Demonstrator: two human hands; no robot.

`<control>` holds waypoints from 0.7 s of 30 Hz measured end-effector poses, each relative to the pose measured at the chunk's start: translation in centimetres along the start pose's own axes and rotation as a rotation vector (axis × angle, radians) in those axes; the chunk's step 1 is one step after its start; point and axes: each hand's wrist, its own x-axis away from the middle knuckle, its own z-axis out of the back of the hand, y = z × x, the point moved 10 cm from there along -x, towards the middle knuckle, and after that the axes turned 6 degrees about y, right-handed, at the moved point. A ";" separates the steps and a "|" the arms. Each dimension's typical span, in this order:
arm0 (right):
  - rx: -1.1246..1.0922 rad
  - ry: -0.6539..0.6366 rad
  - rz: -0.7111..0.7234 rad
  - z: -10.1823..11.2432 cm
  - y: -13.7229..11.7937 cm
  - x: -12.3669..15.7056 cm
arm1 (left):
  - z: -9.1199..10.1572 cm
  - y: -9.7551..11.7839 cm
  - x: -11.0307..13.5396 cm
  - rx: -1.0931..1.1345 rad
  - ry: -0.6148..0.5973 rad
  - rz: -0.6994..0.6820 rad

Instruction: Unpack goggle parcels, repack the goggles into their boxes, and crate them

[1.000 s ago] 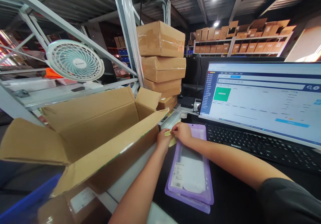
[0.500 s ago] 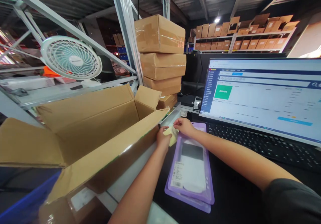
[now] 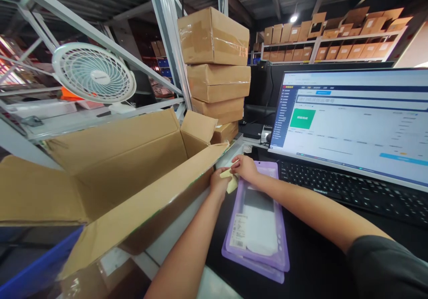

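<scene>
My left hand [image 3: 219, 184] grips a small pale yellow slip of paper [image 3: 232, 184] between thumb and fingers, close to the wall of the open carton. Pinched at the slip's upper edge are the fingertips of my right hand [image 3: 245, 168]; whether they hold the slip itself or something thin on it is too small to tell. Under my right wrist lie two purple-edged flat plastic pouches [image 3: 259, 227], stacked slightly askew. The top pouch has a clear window showing white and dark grey contents and a printed label with a barcode.
A large open cardboard box [image 3: 133, 165] stands at the left, flaps up, beside a blue bin [image 3: 43, 263]. Taped cartons [image 3: 214, 40] are stacked behind. A monitor [image 3: 351, 125] and black keyboard [image 3: 321, 183] occupy the right. A fan [image 3: 95, 73] sits on the left shelf.
The view has shifted slightly. My hands stay together at the yellow slip, with the right fingertips moved a little over its upper edge. The pouches lie as before.
</scene>
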 end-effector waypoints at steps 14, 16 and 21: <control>0.095 0.079 0.083 5.5 -5.2 3.7 | 1.5 2.9 0.6 -0.335 0.172 -0.148; 0.079 0.070 0.089 8.5 -6.4 5.6 | 1.4 3.9 1.0 -0.433 0.196 -0.225; 0.005 0.090 0.051 18.7 -7.9 14.3 | -1.0 7.0 3.3 -0.615 0.133 -0.531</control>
